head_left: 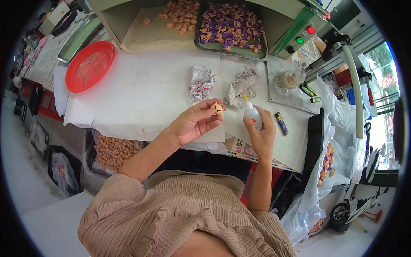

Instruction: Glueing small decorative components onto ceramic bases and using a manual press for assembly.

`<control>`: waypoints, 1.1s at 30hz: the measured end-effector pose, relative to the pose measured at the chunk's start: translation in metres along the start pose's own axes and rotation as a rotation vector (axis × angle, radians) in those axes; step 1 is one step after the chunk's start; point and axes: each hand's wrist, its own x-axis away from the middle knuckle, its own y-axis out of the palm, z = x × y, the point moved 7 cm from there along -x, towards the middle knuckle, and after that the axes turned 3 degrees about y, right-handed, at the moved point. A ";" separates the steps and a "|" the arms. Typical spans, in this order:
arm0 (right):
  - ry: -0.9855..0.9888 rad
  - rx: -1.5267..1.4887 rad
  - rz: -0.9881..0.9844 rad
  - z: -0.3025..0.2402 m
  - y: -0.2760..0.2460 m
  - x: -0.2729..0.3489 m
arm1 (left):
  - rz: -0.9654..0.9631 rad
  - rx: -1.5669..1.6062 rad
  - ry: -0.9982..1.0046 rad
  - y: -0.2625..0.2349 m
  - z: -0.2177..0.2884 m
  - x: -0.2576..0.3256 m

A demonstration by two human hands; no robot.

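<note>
Between the thumb and fingers of my left hand [195, 121] is a small tan figurine head [218, 109] with dark markings, held above the white-covered table [141, 92]. My right hand [262, 135] grips a white squeeze bottle [251, 113] that has a yellow nozzle [246, 98] pointing up. The bottle and the head are a short way apart. Just beyond my hands lie a crumpled patterned cloth in clear plastic [202, 84] and a crumpled greyish cloth [243, 87]. A dark patterned lighter-like stick [281, 124] lies right of the bottle.
At the back, a tray [198, 43] holds many purple and tan figurine bodies, beside a heap of tan heads [182, 18]. A red round basin [90, 66] sits at left. A glass jar [287, 82] stands at right, near a black bin edge [314, 137] lined with plastic.
</note>
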 end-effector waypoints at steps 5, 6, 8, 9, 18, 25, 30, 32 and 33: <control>0.178 -0.317 0.023 0.008 -0.001 0.023 | -0.021 -0.017 -0.012 -0.001 -0.006 -0.001; 0.171 -0.380 0.077 0.008 -0.004 0.026 | -0.019 -0.015 -0.013 -0.003 -0.007 -0.003; 0.193 -0.480 0.126 0.008 -0.009 0.029 | 0.017 -0.047 -0.013 -0.008 -0.009 -0.005; 0.195 -0.479 0.123 0.006 -0.011 0.031 | 0.020 -0.045 -0.012 -0.008 -0.009 -0.006; -0.083 -0.211 0.222 -0.013 -0.017 0.040 | -0.011 -0.050 -0.034 0.000 -0.012 -0.006; -0.081 -0.056 0.226 -0.017 -0.011 0.042 | -0.027 -0.112 -0.013 -0.006 -0.013 -0.006; -0.079 -0.061 0.217 -0.016 -0.008 0.042 | -0.026 -0.108 -0.015 -0.004 -0.013 -0.006; -0.076 -0.058 0.214 -0.015 -0.008 0.041 | -0.026 -0.109 -0.023 -0.005 -0.014 -0.007; -0.075 -0.058 0.214 -0.013 -0.008 0.041 | -0.027 -0.109 -0.024 -0.005 -0.014 -0.007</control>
